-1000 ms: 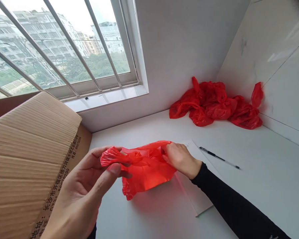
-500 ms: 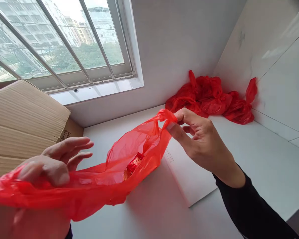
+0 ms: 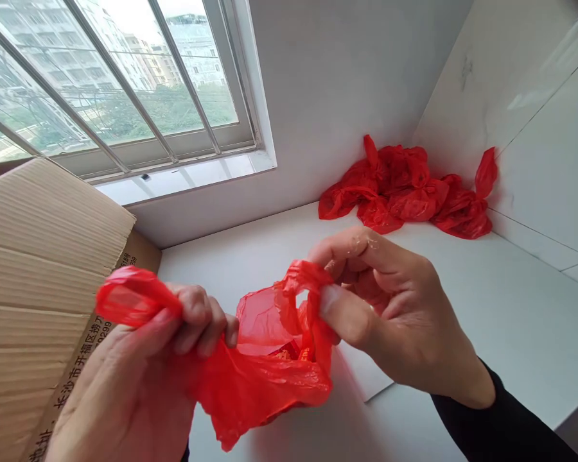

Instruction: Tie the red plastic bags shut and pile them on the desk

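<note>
Between my hands hangs a thin red plastic bag (image 3: 260, 388). My left hand (image 3: 139, 359) is wrapped round one of its handles, and the loop of that handle sticks out above my thumb. With thumb and forefinger, my right hand (image 3: 380, 301) pinches the other handle, whose hole shows beside my thumb. Inside the bag lie small red-wrapped pieces with gold print (image 3: 293, 353), partly hidden by the plastic. The bag is held above the white tabletop (image 3: 462, 327).
Several knotted red plastic bags (image 3: 409, 189) lie against the wall in the far right corner. A cardboard box (image 3: 43, 256) with printed characters stands at the left below a barred window (image 3: 154, 83). Behind the bag a flat white slab (image 3: 363, 378) rests on the table.
My left hand has come out from under the bag's plastic and closed on a handle. My right hand has moved slightly lower, still pinching the other handle. The bag now hangs more bunched together.
</note>
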`<state>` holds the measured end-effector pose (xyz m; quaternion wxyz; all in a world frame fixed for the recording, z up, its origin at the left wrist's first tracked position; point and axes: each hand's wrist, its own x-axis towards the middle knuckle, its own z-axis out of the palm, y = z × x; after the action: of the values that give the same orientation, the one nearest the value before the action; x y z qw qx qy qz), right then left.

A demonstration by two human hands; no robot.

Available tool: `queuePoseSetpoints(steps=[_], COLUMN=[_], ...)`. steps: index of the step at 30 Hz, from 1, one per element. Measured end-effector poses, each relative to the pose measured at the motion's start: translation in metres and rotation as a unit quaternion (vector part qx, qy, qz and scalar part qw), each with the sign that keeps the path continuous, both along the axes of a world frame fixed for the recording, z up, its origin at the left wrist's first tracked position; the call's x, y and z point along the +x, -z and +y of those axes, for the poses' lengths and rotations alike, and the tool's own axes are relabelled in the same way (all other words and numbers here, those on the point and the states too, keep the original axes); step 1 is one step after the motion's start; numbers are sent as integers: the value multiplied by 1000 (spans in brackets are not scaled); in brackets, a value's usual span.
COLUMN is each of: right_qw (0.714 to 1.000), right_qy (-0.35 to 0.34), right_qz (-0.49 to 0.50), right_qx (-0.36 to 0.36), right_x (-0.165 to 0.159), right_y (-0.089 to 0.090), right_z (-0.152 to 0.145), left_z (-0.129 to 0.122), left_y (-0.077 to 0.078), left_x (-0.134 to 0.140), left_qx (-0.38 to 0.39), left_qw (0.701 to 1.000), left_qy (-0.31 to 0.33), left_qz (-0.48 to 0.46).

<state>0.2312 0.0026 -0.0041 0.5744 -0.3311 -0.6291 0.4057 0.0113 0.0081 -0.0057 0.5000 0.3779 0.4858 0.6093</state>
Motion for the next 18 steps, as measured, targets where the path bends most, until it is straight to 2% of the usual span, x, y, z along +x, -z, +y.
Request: queuePoseSetpoints(steps=[3,6,8,11,13,15,18], right_qw=[999,997,994,988,984,981,976], right_qy=[-28,-37,-19,28,46,33,-38], right_qz=[-14,-35,-52,-80,-99,-125,-155], right_qx=[6,54,93,128,139,146,149], right_x=[-4,-6,-6,-6,-6,-6,-5], right_y=[1,2,2,3,3,2,1], right_z=[-6,-7,-4,-1,-1,-3,-4], left_z=[-16,-24,-26,-27,-27,-28,-28], left_y=[-2,1,2,-1,-5,-10,-13], left_x=[17,22,23,27,32,38,43], left_qx=[-50,-95,-73,-23,-22,-31,-26], left_qw=[998,983,969,954,947,938,920], left_qy=[41,132,185,205,217,251,310], left_qz=[21,87,146,216,234,238,240])
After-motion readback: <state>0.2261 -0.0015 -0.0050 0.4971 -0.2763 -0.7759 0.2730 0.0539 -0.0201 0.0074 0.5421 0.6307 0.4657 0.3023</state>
